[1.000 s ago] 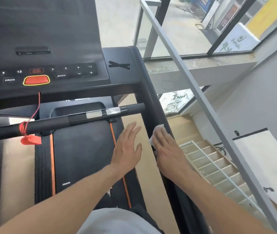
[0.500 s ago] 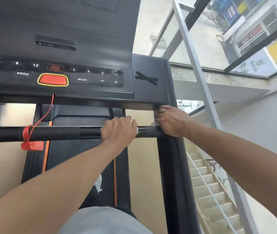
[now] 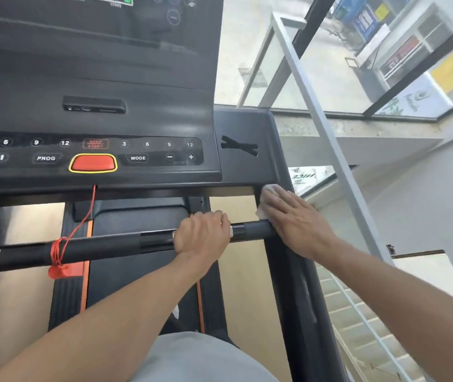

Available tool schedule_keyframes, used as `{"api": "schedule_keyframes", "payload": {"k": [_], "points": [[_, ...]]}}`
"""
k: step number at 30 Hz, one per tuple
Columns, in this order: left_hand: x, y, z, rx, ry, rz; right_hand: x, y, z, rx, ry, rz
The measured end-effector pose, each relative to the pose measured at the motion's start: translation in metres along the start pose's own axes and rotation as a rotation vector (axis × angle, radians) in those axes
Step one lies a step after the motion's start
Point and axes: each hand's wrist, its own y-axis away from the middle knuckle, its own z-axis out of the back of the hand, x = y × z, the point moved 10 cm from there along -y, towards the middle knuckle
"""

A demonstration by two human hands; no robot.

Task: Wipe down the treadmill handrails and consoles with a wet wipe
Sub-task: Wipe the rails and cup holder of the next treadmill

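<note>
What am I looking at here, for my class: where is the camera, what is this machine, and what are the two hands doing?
The camera sits on a person's head, looking down at their own arms. The machine is a black treadmill; its dark button console has an orange-red stop button. The left hand curls its fingers round the black horizontal crossbar. The right hand, fingers flat, presses a white wet wipe against the black right side handrail just below the console. A red safety cord is tied round the bar.
</note>
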Motion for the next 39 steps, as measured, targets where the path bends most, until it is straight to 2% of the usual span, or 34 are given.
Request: {"api": "schedule_keyframes", "payload": {"k": [3,6,7,9,11,15,19,21,22,24,25,27,28,32,34,38,39], "points": [[0.001,0.000,0.001,-0.021,0.032,-0.008,0.001,0.052,-0.012,-0.078,-0.402,-0.453],[0.004,-0.002,-0.001,-0.033,0.084,0.002,0.009,0.088,-0.026,-0.054,-0.597,-0.778],[0.004,-0.001,0.000,-0.041,0.088,0.000,0.010,0.097,-0.026,-0.039,-0.599,-0.847],[0.004,0.000,0.000,-0.051,0.097,-0.005,0.011,0.106,-0.013,0.012,-0.334,-0.902],[0.001,0.000,0.001,-0.054,0.096,-0.023,0.013,0.100,0.003,0.027,-0.052,-0.848],[0.000,0.002,0.006,-0.090,0.098,-0.044,0.032,0.082,-0.008,0.051,-0.046,-0.621],[0.000,0.005,0.008,-0.143,0.084,-0.072,0.063,0.107,-0.031,0.100,0.137,-0.286],[-0.002,0.005,0.010,-0.180,0.065,-0.094,0.086,0.124,-0.042,0.259,0.182,-0.090],[-0.002,0.005,0.010,-0.192,0.060,-0.105,0.100,0.137,-0.053,0.402,0.209,0.027],[-0.004,0.005,0.011,-0.201,0.065,-0.127,0.123,0.174,-0.082,0.791,0.315,0.262],[-0.005,0.004,0.010,-0.196,0.068,-0.136,0.132,0.185,-0.087,0.886,0.369,0.371],[-0.006,0.005,0.006,-0.174,0.073,-0.156,0.134,0.175,-0.087,0.907,0.513,0.516],[-0.006,0.005,0.005,-0.175,0.079,-0.163,0.126,0.156,-0.084,0.858,0.579,0.522],[-0.003,0.004,0.002,-0.173,0.101,-0.169,0.070,0.063,-0.063,0.569,0.713,0.270],[-0.002,0.003,0.001,-0.178,0.101,-0.176,0.081,0.075,-0.065,0.623,0.687,0.290],[-0.002,0.005,0.003,-0.220,0.095,-0.182,0.148,0.203,-0.106,0.910,0.623,0.472],[-0.003,0.004,0.003,-0.220,0.089,-0.165,0.140,0.216,-0.104,0.995,0.613,0.371]]}}
